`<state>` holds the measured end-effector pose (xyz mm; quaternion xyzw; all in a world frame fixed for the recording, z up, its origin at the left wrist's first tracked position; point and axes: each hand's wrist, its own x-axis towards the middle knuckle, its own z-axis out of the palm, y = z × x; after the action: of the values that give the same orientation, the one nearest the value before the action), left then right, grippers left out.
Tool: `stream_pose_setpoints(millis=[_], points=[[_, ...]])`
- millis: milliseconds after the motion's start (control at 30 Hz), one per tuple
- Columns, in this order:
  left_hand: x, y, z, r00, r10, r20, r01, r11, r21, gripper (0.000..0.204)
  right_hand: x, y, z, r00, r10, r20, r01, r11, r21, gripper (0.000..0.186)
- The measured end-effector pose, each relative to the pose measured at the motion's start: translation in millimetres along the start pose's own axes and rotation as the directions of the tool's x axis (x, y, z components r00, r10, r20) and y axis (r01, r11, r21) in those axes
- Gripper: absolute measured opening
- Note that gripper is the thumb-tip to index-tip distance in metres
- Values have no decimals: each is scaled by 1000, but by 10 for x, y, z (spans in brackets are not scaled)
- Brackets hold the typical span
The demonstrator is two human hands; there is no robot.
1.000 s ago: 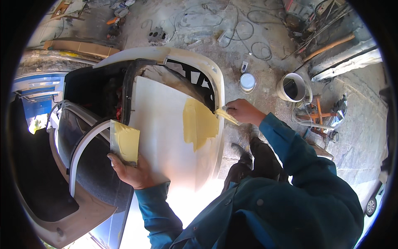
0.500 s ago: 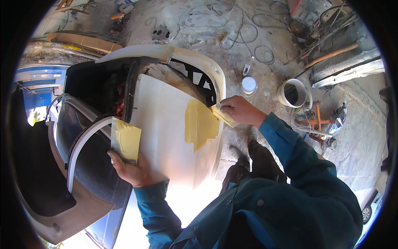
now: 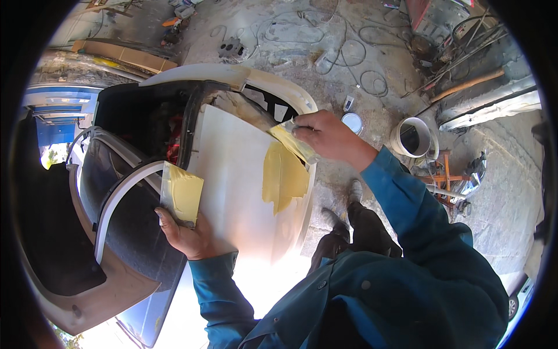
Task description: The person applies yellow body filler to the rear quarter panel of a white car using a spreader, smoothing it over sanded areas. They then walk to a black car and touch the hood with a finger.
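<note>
My left hand (image 3: 189, 235) is closed on a flat square board (image 3: 181, 195) coated with pale yellow paste, held over the left side of a white car body panel (image 3: 226, 180). My right hand (image 3: 325, 134) grips a flat spreader (image 3: 295, 146) with yellow paste on it, angled at the panel's upper right edge. Just below the spreader, an uneven patch of yellow paste (image 3: 282, 183) covers part of the panel. Beyond the panel lie a dark opening (image 3: 139, 116) in the car and a curved, pale outer edge piece (image 3: 197, 74).
Removed car parts (image 3: 64, 244) stand at left. Right of me on the floor are a round tin (image 3: 352, 122), a white bucket (image 3: 410, 137), an orange frame (image 3: 444, 180) and long poles (image 3: 468, 84). Hoses (image 3: 366, 81) coil across the dusty floor, and my shoes (image 3: 343, 212) show below the panel.
My right hand with the spreader has moved up and left along the panel's edge, tilting over it. My left hand with the board has shifted only slightly in view.
</note>
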<state>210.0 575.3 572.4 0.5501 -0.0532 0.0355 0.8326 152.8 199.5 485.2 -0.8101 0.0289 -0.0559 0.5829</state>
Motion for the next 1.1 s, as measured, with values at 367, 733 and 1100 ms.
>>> stream_pose_setpoints(millis=[367, 733, 1100], points=[[-25, 2, 25, 993, 45, -107, -26, 984, 175, 53, -789, 153, 501, 872, 361, -331, -255, 911, 324, 22], [31, -5, -6, 1000, -25, 1, 26, 998, -51, 52, -912, -101, 1294, 772, 58, -633, 1, 996, 92, 32], [89, -50, -13, 997, -73, 6, 73, 997, -19, 47, -1202, -150, 1733, 749, -102, -655, 30, 992, -120, 41]])
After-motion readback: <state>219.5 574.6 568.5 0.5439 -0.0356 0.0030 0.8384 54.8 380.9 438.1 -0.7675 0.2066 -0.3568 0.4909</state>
